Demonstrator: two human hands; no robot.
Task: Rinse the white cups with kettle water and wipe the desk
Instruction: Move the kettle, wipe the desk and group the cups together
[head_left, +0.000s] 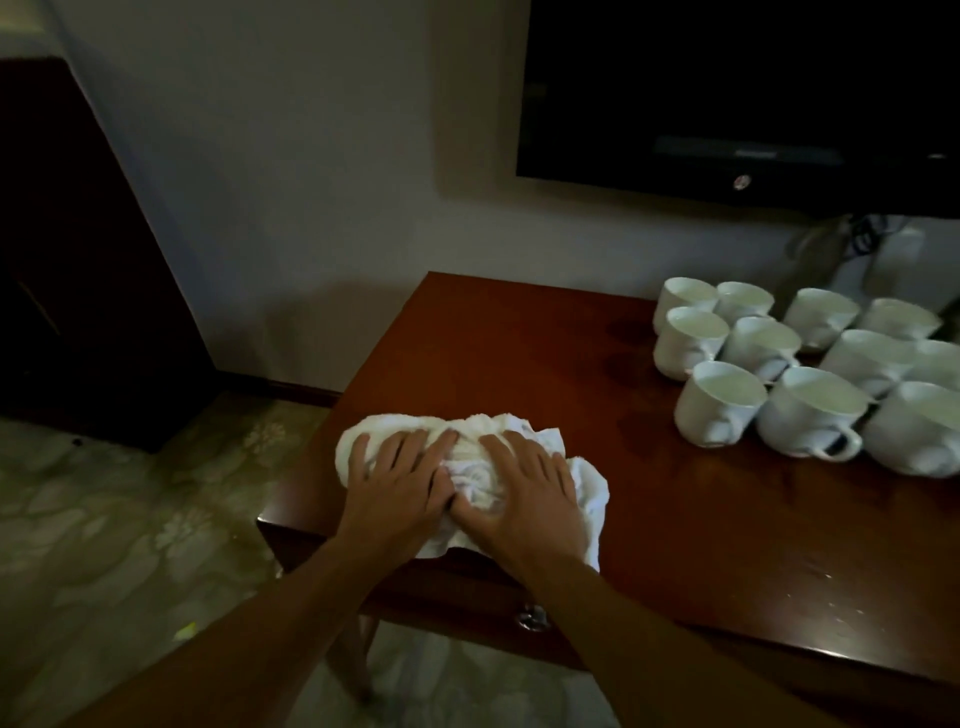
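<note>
A crumpled white towel (587, 488) lies at the near left corner of the dark red wooden desk (675, 519). My left hand (397, 483) and my right hand (524, 499) lie side by side on the towel, fingers spread and pressing it flat against the wood. Several white cups (719, 402) with handles stand upright in a cluster at the desk's far right. Dark damp patches show on the wood between the towel and the cups. No kettle can be made out clearly.
A black TV (737, 93) hangs on the wall above the desk's back edge. A dark cabinet (67, 249) stands at the left. Patterned floor (104, 519) lies beside the desk. A drawer knob (532, 618) sticks out below the front edge.
</note>
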